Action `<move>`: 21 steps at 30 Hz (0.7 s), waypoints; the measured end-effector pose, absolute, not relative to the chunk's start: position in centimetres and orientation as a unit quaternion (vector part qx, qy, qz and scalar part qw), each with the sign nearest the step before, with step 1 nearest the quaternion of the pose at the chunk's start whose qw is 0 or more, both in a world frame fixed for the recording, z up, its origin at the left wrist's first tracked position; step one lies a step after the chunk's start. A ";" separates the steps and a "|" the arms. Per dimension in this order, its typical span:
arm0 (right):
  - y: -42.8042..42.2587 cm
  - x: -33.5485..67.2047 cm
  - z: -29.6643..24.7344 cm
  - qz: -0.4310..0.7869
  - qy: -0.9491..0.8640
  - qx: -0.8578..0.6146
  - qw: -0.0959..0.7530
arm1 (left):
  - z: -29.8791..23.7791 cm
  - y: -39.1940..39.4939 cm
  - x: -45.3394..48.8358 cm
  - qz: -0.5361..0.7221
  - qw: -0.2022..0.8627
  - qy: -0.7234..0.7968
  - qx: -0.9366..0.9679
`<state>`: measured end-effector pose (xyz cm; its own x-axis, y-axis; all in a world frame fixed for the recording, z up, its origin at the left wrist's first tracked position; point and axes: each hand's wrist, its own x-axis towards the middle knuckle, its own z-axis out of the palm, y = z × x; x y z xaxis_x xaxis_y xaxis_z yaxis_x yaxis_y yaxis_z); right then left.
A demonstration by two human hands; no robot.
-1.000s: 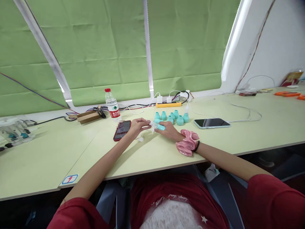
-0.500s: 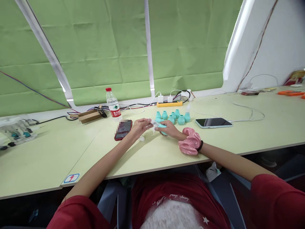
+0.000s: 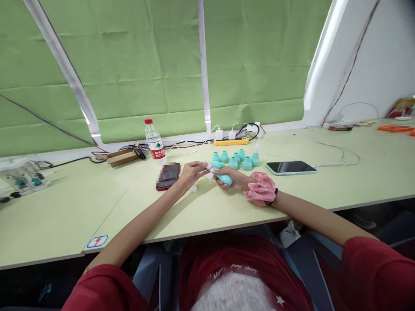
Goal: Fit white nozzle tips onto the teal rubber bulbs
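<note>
My right hand [image 3: 234, 179] is wrapped round a teal rubber bulb [image 3: 225, 177], held on its side just above the pale green table [image 3: 207, 207]. A pink scrunchie [image 3: 260, 188] sits on that wrist. My left hand [image 3: 190, 171] pinches a small clear nozzle [image 3: 209, 167] at the bulb's left end. Behind my hands stand several more teal bulbs [image 3: 238, 158] in a cluster, and one lies on its side [image 3: 218, 164]. A small clear piece [image 3: 193, 188] lies on the table under my left hand.
A red phone [image 3: 168, 175] lies left of my hands, a light blue phone [image 3: 290, 167] on a white cable to the right. A water bottle [image 3: 154, 142], a cardboard box [image 3: 120, 157] and a yellow power strip [image 3: 231, 141] line the back edge. A clear container [image 3: 19, 178] is far left.
My right hand has turned palm-up and lifted the bulb a little, drawing it towards me. The left hand stays pinched on the clear nozzle.
</note>
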<state>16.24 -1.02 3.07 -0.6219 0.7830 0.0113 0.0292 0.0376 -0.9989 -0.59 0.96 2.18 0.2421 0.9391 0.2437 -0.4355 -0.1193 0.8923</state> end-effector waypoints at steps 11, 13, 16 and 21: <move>-0.8 16.0 2.7 0.549 -0.693 -0.305 0.355 | 2.7 -0.1 0.7 0.554 0.579 0.292 0.522; -0.5 15.8 2.3 0.481 -0.727 -0.307 0.382 | 2.7 -0.2 0.8 0.545 0.560 0.301 0.547; 0.0 15.6 1.6 0.412 -0.750 -0.313 0.411 | 2.6 0.1 0.5 0.555 0.517 0.325 0.564; 0.7 15.4 0.6 0.262 -0.775 -0.344 0.460 | 2.6 1.0 -0.4 0.554 0.359 0.372 0.652</move>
<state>15.39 0.69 0.55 -0.3400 0.7750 0.5327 0.2921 0.6255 -0.7235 -0.40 1.01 2.55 0.1079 0.8836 0.4557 0.0880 -0.4651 0.8809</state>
